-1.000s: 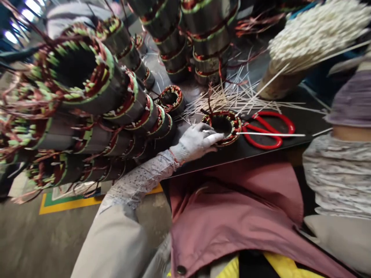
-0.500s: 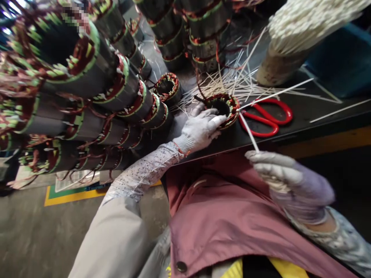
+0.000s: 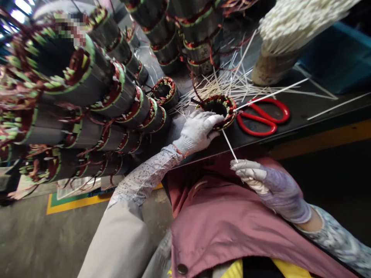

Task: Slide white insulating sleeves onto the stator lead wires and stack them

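Note:
My left hand [image 3: 197, 130], in a white knit glove, holds a small wound stator [image 3: 231, 109] at the table's front edge, with fingers over its near rim and into the bore. My right hand [image 3: 265, 180], in a white and purple glove, pinches the end of a thin white cord [image 3: 230, 145]. The cord runs taut to the stator's near lower rim, and where it meets the windings is hard to see. Another white strand [image 3: 275, 93] sticks out from the stator's right side. It crosses over red-handled scissors [image 3: 269, 131], whose blades are hidden.
Tall stacks of stators [image 3: 116, 96] stand on the left, and more stator stacks [image 3: 199, 34] at the back. One single stator [image 3: 165, 92] sits behind my left hand. Loose white strands [image 3: 226, 83] lie scattered. A thick bundle of cords [image 3: 269, 58] stands beside a blue bin [image 3: 339, 58].
My right hand has moved left and slightly down, still pinching the cord. The cord now leaves the stator's near edge instead of its right side. My left hand stays on the stator.

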A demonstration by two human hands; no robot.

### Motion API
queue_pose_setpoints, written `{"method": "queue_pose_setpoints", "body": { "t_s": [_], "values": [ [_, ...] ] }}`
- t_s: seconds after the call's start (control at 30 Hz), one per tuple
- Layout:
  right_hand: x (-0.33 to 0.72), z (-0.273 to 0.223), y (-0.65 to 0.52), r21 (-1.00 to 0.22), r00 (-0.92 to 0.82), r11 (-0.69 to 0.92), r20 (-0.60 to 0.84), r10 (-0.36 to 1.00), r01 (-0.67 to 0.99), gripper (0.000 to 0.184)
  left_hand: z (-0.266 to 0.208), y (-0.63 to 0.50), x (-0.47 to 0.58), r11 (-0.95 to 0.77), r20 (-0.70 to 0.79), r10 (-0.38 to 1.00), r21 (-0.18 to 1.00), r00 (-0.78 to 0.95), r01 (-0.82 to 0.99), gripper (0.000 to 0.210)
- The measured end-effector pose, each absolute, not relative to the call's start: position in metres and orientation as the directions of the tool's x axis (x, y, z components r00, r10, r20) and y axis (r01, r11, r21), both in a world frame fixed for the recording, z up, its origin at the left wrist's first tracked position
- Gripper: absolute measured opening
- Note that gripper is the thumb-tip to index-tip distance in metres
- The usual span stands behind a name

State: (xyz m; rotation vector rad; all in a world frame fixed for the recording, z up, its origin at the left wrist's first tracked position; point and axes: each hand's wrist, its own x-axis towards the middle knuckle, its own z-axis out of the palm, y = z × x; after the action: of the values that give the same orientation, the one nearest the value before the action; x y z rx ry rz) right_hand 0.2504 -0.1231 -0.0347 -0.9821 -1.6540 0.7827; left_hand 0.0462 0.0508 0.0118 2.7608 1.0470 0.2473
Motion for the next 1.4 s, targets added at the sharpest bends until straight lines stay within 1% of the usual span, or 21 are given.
{"method": "queue_pose_setpoints", "body": {
  "t_s": [0.17,0.33,0.57,0.7,0.8,0.87,0.93,1.03,1.1,1.17,1.27,1.4],
  "values": [
    [0.247,-0.028,-0.126,-0.834,-0.084,0.456,0.454,0.887,0.309,0.043,0.014,0.051,0.046,-0.732,0.078,0.672,0.221,0.736,0.645,0.054],
    [0.246,-0.023,-0.123,-0.812,-0.062,0.433,0.447,0.893,0.391,0.036,0.014,0.051,0.046,-0.73,0.083,0.675,0.217,0.733,0.648,0.052],
    [0.247,-0.023,-0.127,-0.801,-0.044,0.419,0.445,0.895,0.427,0.037,0.016,0.05,0.048,-0.73,0.063,0.673,0.216,0.737,0.649,0.052],
    [0.239,-0.034,-0.113,-0.839,-0.024,0.384,0.407,0.913,0.385,0.03,0.019,0.051,0.049,-0.71,0.032,0.693,0.204,0.72,0.674,0.052],
    [0.225,-0.046,-0.086,-0.853,0.01,0.421,0.446,0.895,0.307,0.021,0.019,0.051,0.047,-0.706,0.033,0.696,0.214,0.717,0.676,0.055],
    [0.216,-0.049,-0.065,-0.838,0.033,0.467,0.495,0.868,0.281,0.016,0.017,0.049,0.044,-0.701,0.086,0.703,0.25,0.706,0.668,0.056],
    [0.211,-0.048,-0.049,-0.832,0.051,0.48,0.512,0.858,0.277,0.013,0.012,0.044,0.042,-0.676,0.178,0.731,0.318,0.658,0.665,0.055],
    [0.213,-0.039,-0.039,-0.852,0.105,0.434,0.48,0.871,0.294,0.014,0.0,0.037,0.039,-0.615,0.305,0.787,0.467,0.537,0.635,0.052],
    [0.218,-0.032,-0.039,-0.867,0.164,0.383,0.448,0.879,0.318,0.016,-0.008,0.034,0.04,-0.611,0.375,0.79,0.54,0.485,0.578,0.045],
    [0.223,-0.025,-0.04,-0.862,0.192,0.349,0.438,0.878,0.369,0.014,-0.015,0.034,0.041,-0.658,0.461,0.753,0.555,0.47,0.51,0.033],
    [0.226,-0.013,-0.038,-0.815,0.106,0.361,0.451,0.886,0.452,0.016,-0.02,0.036,0.042,-0.727,0.549,0.686,0.523,0.478,0.445,0.018],
    [0.226,0.0,-0.031,-0.765,0.006,0.386,0.454,0.891,0.516,0.019,-0.021,0.038,0.041,-0.747,0.558,0.664,0.529,0.498,0.403,0.017]
  ]
}}
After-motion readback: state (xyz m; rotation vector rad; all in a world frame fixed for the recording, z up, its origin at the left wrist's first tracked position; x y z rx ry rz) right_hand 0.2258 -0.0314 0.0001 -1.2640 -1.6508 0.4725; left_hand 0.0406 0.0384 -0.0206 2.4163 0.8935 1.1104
